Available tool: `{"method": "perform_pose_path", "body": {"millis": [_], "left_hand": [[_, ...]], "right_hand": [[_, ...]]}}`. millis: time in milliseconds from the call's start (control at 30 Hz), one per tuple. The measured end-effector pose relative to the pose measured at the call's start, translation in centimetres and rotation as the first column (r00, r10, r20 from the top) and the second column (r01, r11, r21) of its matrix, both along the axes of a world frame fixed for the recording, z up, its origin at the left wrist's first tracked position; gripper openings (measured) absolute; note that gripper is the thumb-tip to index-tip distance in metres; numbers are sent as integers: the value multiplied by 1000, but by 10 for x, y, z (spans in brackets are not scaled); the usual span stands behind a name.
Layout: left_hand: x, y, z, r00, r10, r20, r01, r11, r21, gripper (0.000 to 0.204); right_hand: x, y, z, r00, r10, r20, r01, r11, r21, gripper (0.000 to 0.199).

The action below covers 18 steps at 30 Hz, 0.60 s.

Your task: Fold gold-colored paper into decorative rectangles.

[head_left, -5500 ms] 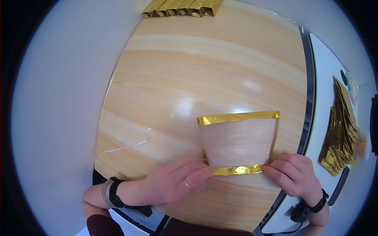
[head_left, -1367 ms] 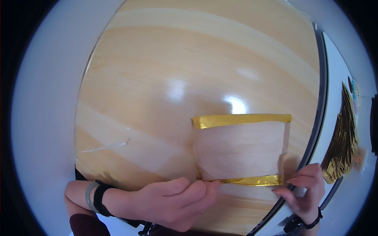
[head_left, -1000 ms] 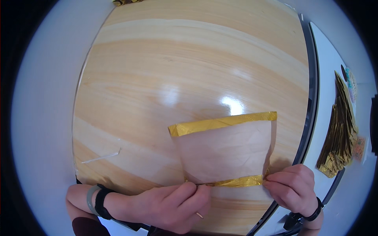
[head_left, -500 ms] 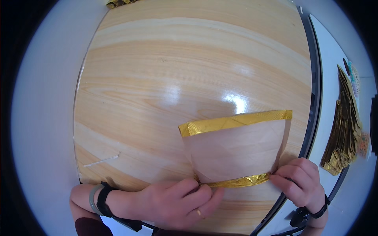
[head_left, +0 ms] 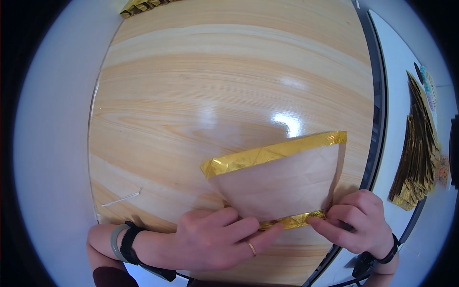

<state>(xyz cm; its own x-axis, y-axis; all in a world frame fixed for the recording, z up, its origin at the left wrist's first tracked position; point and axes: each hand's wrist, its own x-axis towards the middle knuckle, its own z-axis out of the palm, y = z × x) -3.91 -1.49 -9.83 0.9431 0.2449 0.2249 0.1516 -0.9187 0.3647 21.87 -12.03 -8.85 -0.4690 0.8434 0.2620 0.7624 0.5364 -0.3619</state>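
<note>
Head view: left hand (head_left: 222, 239) at near-left part of the paper sheet (head_left: 282, 184), fingers bent along its gold near edge; pinching or pressing, cannot tell. Right hand (head_left: 356, 222) gripping the near-right corner, thumb on the gold strip. Sheet pale inside, gold border along far edge too, lying over the wooden surface (head_left: 191, 95), right of centre. Thin white strip (head_left: 121, 199) at left. Gold paper stack (head_left: 417, 148) beyond right hand. Folded gold pieces (head_left: 143, 5) at far left edge.
</note>
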Motion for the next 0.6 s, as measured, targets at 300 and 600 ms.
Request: {"method": "perform_pose_path", "body": {"millis": [300, 600], "left_hand": [[4, -7, -10, 985, 123, 120, -93, 968, -235, 22], [7, -10, -4, 976, 205, 69, -173, 932, -318, 27]], "right_hand": [[-7, -4, -2, 979, -166, -119, 140, 969, -202, 24], [-16, -8, 1, 970, -233, -74, 211, 950, -229, 24]]}}
